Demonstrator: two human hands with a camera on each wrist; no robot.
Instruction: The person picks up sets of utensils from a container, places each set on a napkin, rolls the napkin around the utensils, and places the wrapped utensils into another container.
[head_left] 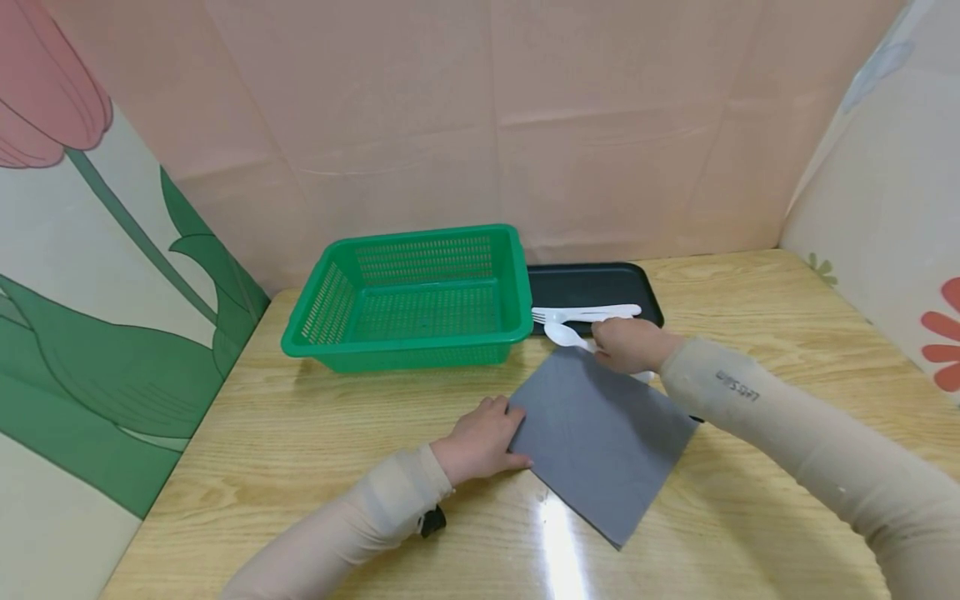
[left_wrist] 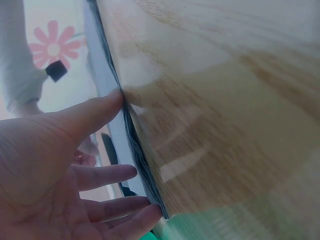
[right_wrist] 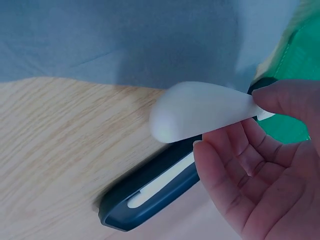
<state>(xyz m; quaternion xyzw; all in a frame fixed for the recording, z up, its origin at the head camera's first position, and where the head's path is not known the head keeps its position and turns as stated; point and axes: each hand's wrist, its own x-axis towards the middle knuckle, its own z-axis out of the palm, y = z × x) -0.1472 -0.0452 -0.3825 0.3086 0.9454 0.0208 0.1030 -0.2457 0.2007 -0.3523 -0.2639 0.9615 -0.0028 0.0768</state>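
A white plastic spoon is pinched between the thumb and fingers of my right hand, over the far edge of the grey cloth. In the right wrist view, a broad rounded white end of the spoon sticks out past the fingers. My left hand rests at the cloth's left corner, fingers spread. In the left wrist view its thumb and fingertips touch the layered edge of the cloth. A white fork lies across the near side of the black tray, beside another white utensil handle.
A green slotted basket stands at the back left of the wooden table, its right side overlapping the tray in the head view. A pinkish covering hangs behind the table, and printed flower sheets flank both sides.
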